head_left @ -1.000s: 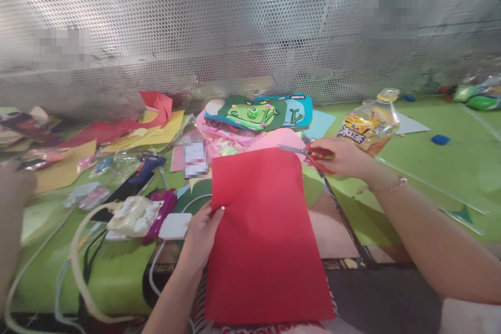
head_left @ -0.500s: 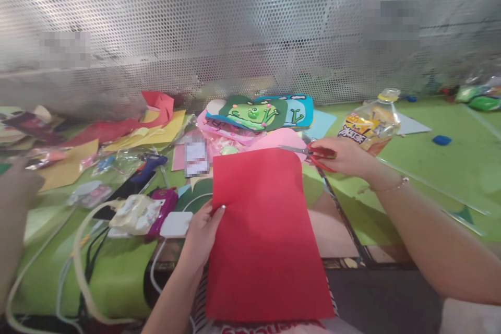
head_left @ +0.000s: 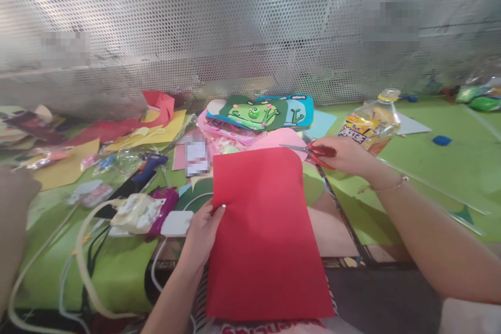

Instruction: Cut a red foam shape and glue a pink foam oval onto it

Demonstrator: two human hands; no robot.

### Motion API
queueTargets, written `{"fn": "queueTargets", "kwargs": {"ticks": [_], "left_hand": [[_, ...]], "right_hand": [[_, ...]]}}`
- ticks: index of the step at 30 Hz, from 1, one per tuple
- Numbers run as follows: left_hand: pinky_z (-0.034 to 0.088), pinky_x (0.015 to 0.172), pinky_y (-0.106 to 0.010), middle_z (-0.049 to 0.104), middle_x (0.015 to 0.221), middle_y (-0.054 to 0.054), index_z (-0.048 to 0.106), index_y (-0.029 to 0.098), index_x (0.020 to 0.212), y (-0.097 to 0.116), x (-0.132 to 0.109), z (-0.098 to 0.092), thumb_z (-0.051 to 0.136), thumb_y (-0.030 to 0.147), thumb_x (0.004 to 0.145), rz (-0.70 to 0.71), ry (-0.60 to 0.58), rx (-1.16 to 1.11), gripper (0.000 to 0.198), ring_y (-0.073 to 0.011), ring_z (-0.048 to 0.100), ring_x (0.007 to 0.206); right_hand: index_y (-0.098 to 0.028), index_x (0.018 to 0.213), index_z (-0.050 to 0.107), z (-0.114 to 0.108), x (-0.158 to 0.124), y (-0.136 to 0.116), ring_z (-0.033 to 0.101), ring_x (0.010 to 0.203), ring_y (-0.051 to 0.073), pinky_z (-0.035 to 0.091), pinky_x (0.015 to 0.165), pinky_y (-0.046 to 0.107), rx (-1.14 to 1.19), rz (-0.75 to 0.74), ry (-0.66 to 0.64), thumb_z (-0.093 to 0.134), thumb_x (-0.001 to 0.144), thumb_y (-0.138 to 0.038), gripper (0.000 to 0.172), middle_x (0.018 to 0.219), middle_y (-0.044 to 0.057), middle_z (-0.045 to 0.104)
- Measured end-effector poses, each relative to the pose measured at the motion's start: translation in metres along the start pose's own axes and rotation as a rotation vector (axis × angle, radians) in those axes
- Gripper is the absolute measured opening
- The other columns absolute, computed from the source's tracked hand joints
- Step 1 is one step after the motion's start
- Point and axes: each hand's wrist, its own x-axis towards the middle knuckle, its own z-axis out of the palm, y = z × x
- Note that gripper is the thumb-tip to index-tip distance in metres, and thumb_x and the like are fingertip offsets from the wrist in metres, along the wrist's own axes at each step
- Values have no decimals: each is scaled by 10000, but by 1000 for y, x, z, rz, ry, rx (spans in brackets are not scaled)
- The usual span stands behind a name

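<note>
A large red paper sheet (head_left: 266,235) is held up in front of me over the table edge. My left hand (head_left: 201,237) pinches its left edge, thumb on top. My right hand (head_left: 344,156) grips red-handled scissors (head_left: 313,151) just past the sheet's top right corner, blades pointing left and nearly closed. Behind the sheet lies pink paper (head_left: 279,138).
A green table (head_left: 430,167) carries a frog foam craft (head_left: 254,112), yellow and red paper scraps (head_left: 144,133), a blue glue gun (head_left: 151,162), a white charger with cables (head_left: 176,224) and a plastic drink bottle (head_left: 370,122). A perforated metal screen (head_left: 250,31) stands behind. Another person's arm (head_left: 13,219) is at far left.
The scissors' blades have closed slightly and my right hand has edged up a little. The person's arm at the left has shifted. The red sheet stays put.
</note>
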Motion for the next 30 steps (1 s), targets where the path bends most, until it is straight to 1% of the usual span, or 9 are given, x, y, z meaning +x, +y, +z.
{"fn": "queueTargets", "kwargs": {"ticks": [3, 6, 12, 17, 25, 30], "left_hand": [[516, 735, -359, 717, 846, -98, 642, 138, 1015, -1, 0, -1, 685, 464, 705, -5, -4, -11, 452, -282, 668, 840], [516, 738, -357, 717, 846, -98, 643, 136, 1010, 0, -1, -1, 685, 467, 705, -6, -5, -16, 452, -281, 667, 849], [524, 703, -357, 714, 906, -104, 642, 148, 1018, 1, -2, 0, 696, 472, 690, -34, -24, -11, 464, -282, 670, 820], [523, 717, -343, 710, 949, -87, 648, 176, 1000, -2, -1, -1, 690, 447, 712, -23, -41, -36, 398, -268, 669, 838], [527, 723, -339, 699, 984, -103, 661, 158, 1000, 0, -1, 0, 690, 439, 707, -4, -34, -14, 407, -266, 673, 831], [524, 739, -348, 701, 988, -79, 656, 179, 998, 0, -1, -1, 682, 437, 716, -9, -50, -21, 383, -264, 669, 847]], "right_hand": [[-204, 921, 619, -2, 0, -1, 657, 740, 189, 515, 659, 293, 9, 24, 17, 541, 794, -322, 190, 874, 53, 704], [-206, 909, 600, -5, 0, -3, 641, 700, 181, 508, 639, 292, -7, 32, 39, 534, 798, -336, 183, 844, 51, 688], [-209, 939, 574, -9, 0, -13, 625, 727, 188, 490, 648, 296, -47, -44, -24, 528, 801, -342, 198, 877, 63, 672], [-211, 947, 569, -7, 0, -13, 624, 699, 169, 498, 629, 277, 10, -38, -49, 548, 789, -305, 184, 864, 55, 668], [-208, 946, 574, -6, 0, -11, 634, 702, 163, 519, 638, 272, 57, -7, -57, 558, 788, -298, 182, 873, 58, 670], [-192, 939, 599, -6, 0, -11, 650, 711, 178, 518, 630, 276, 52, -4, -60, 546, 787, -322, 207, 877, 74, 685]]}}
